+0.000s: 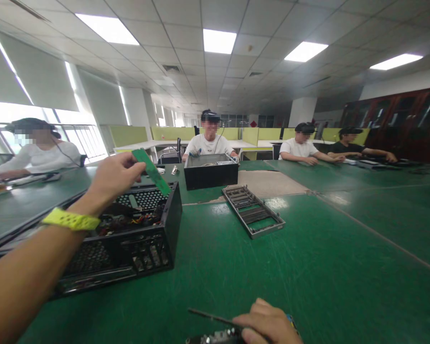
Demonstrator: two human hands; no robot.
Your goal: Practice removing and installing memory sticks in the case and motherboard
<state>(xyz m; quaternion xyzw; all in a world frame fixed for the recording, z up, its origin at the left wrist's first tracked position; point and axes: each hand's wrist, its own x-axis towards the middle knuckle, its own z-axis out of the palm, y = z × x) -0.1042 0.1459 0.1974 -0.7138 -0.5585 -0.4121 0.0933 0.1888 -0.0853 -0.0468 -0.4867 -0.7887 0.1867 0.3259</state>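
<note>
My left hand (119, 171) is raised over the near right part of an open black computer case (171, 234), pinching a narrow green circuit board (152, 172) between thumb and fingers. The board tilts down to the right above the case's rim. Inside the case, coloured wires (139, 220) show. At the bottom edge, my right hand (268, 325) is closed around a dark part (218, 337) with shiny metal bits, cut off by the frame. A thin dark rod (209, 314) sticks out leftward from under its fingers; its kind cannot be made out.
A grey metal frame with slots (254, 210) lies on the green table (308, 267). Beyond it, a person (209, 143) sits behind another black computer case (211, 177). A bare brown patch (275, 184) marks the tabletop. Other people sit at the left and right.
</note>
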